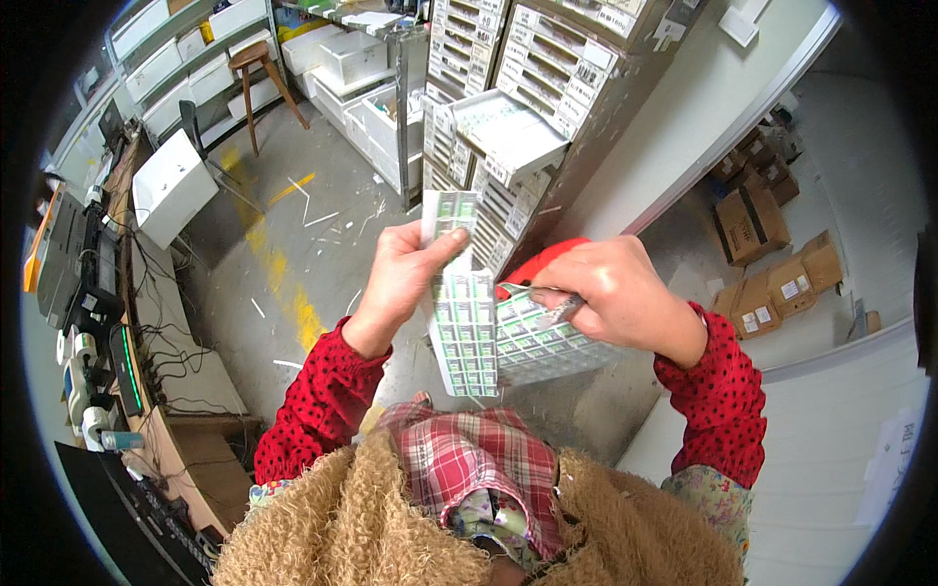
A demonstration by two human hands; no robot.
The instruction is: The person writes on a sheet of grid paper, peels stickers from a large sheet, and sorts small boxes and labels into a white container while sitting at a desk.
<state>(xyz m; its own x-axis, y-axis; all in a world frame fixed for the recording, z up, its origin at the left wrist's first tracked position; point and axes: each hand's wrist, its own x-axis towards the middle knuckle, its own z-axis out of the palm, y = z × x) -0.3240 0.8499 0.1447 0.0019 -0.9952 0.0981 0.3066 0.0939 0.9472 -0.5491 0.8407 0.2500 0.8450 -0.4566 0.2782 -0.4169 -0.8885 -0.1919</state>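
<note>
Here I am with both hands up in front of me, and the left hand (405, 269) has its thumb pressed flat over a long white-and-green label strip (467, 337), fingers tucked behind, a firm pinch near the upper part. The strip's long axis runs almost straight up and down: a short end pokes out beyond those fingertips, and the longer run hangs from them back toward my chest. Over to the right of it, my right hand (616, 293) is curled closed, thumb and fingertips pinching what looks like the upper edge of a wider label sheet (557, 344). That sheet spreads out below those fingers, its long side slanting across toward my right. And here's the relation that counts: the strip's right edge meets the sheet's left edge between my two hands, the left hand nearer the strip, the right nearer the sheet. Joined, or merely overlapping? I can't tell from here. Something red (542, 262) peeks out just beyond the right fingers, mostly hidden, so I can't say whether I'm touching it. Well past both sets of fingertips, an open drawer (513, 135) juts from the tall cabinet (552, 68).
</note>
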